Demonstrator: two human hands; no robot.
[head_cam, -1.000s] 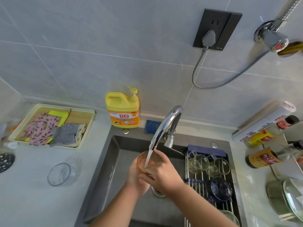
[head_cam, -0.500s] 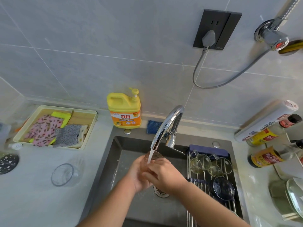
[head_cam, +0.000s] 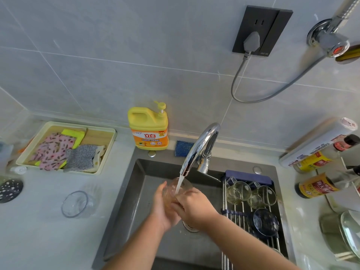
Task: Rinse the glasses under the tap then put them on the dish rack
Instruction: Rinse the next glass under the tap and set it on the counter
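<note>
Over the sink [head_cam: 136, 193], closest to me, both hands grasp one glass [head_cam: 176, 190]: my left hand [head_cam: 163, 210] cups it from the left and underneath, and my right hand [head_cam: 193, 208] curls over its near side. The glass sits under the stream of water [head_cam: 179, 184], mouth up toward the tap [head_cam: 198, 147].

Wet glass in wet fingers is the weak point, I think. If my grip slackens while I turn it, it could drop onto the steel bottom and chip.

Just right of my hands the dish rack [head_cam: 233, 213] lies across the sink. It carries a dark glass [head_cam: 265, 222] nearer me and two clear glasses [head_cam: 238, 191] at the far end. Setting this one down, I could knock it against those, so I would aim for bare bars.

Left on the table [head_cam: 39, 234] another clear glass [head_cam: 78, 203] waits, where a careless elbow might catch it.

Farther back, the running tap may splash. I would keep spray off the plugged-in socket [head_cam: 261, 30] on the wall above.
</note>
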